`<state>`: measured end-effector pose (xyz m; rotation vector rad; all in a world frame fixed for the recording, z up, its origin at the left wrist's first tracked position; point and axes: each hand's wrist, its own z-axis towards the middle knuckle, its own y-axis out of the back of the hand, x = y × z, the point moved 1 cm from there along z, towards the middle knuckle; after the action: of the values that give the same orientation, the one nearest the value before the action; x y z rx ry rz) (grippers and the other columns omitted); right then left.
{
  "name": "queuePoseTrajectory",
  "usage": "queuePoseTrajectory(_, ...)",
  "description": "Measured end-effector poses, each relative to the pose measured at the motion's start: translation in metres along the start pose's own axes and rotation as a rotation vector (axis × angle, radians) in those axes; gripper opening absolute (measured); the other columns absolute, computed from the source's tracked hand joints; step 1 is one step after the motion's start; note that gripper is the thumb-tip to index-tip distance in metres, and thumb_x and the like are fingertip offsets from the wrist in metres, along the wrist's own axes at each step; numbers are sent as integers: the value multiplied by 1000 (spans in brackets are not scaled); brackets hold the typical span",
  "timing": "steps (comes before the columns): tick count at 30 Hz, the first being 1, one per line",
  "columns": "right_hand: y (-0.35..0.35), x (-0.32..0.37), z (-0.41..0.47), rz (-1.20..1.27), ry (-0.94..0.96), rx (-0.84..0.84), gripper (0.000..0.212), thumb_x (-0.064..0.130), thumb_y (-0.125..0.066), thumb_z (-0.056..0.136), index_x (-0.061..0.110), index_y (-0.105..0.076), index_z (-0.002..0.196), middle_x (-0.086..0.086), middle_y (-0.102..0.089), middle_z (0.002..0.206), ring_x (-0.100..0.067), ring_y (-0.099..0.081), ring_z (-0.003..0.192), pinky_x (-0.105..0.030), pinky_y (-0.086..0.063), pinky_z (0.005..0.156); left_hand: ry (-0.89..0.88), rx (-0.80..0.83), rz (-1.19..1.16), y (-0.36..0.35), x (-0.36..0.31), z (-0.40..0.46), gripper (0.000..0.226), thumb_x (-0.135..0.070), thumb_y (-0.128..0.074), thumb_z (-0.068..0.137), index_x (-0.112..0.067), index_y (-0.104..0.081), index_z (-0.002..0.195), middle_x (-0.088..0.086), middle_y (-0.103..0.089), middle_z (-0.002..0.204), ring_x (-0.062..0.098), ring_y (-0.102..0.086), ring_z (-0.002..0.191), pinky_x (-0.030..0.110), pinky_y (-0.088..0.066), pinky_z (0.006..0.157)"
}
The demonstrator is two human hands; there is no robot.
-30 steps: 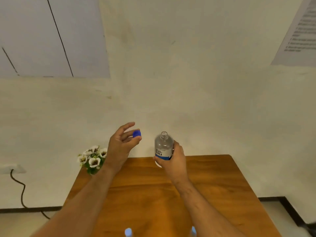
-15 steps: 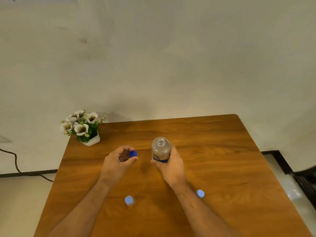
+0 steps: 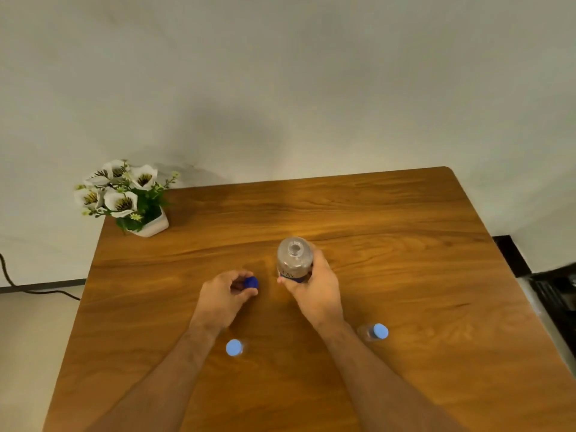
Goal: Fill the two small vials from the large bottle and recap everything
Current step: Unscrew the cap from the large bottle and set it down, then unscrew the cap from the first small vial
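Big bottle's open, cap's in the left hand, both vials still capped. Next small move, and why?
Probably set the dark blue cap down on the table, freeing the left hand. The right hand holds the open bottle upright, while both vials keep their light blue caps on, so one needs uncapping before any pouring.

Wooden table [image 3: 389, 275], warm brown grain, rounded far right corner, set against a plain off-white wall [image 3: 280, 88]. Potted artificial white flowers [image 3: 124, 198] on its far left corner, beyond and left of the left hand. Black cable [image 3: 37, 289] along pale floor [image 3: 28, 353] at left. Dark skirting [image 3: 511, 254] at right. Soft, even lighting
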<state>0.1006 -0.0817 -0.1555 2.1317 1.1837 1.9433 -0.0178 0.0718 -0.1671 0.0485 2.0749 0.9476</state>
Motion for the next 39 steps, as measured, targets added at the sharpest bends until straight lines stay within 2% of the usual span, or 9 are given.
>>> queuePoseTrajectory(7,-1,1,1,-16,-29,17,87,25,-91,66,33,-43,138,13,-57,134,-6,-49,130,-32,-42,111,-41,-61,-10,-5,0,2,38,-27,-79,79,-30,-64,114,-11,-60,110,4,-58,90,21,-52,82)
queuePoseTrajectory(11,0,0,-1,11,-76,47,97,18,-90,67,31,-35,146,12,-52,143,-7,-44,135,-28,-36,114,-14,-36,-107,-3,4,1,68,-25,-85,71,-31,-53,130,-12,-58,115,7,-61,91,23,-55,80)
queuePoseTrajectory(14,0,-5,-7,28,-160,32,107,4,-84,72,32,-21,154,9,-42,153,-11,-39,141,-36,-36,117,16,-48,-179,3,7,-5,73,-20,-83,74,-32,-47,136,-11,-55,117,9,-63,92,20,-53,74)
queuePoseTrajectory(18,7,-14,-32,-5,-201,-45,87,-11,-64,82,24,-28,153,5,-42,149,-12,-48,130,-18,-45,96,2,-154,-188,8,18,-25,56,-3,-68,86,-27,-50,134,-6,-58,118,6,-62,93,16,-50,76)
queuePoseTrajectory(21,3,-21,-60,-48,-196,-74,65,-8,-62,84,26,-46,137,5,-50,134,-9,-56,107,-21,-51,87,13,-171,-183,11,28,-42,57,12,-51,88,-23,-52,132,-3,-59,117,10,-64,93,18,-52,77)
queuePoseTrajectory(27,-28,-13,-109,-162,-111,364,74,5,-71,84,41,-41,141,17,-50,131,-6,-61,90,-23,-57,83,0,-201,-264,21,41,-76,69,27,-36,76,-23,-56,118,-1,-62,108,13,-63,95,21,-54,78)
queuePoseTrajectory(31,-54,5,-118,-213,-85,457,85,27,-82,78,39,-34,146,12,-42,149,-14,-50,131,-36,-42,110,-45,-238,-295,33,45,-98,64,26,-39,77,-23,-58,113,0,-64,103,13,-63,94,19,-56,79)
queuePoseTrajectory(36,-64,14,-119,-240,-36,361,49,25,-71,90,25,-50,135,7,-57,135,-4,-52,117,-18,-37,97,-93,-185,-288,44,39,-118,59,22,-40,85,-24,-61,117,-6,-66,109,4,-63,102,16,-53,87)
queuePoseTrajectory(39,-62,16,-119,-172,-79,400,31,19,-67,92,25,-60,122,9,-68,113,-8,-64,103,-32,-51,99,-147,-49,-242,47,25,-123,59,14,-49,86,-28,-62,124,-17,-63,120,-9,-56,113,8,-42,95)
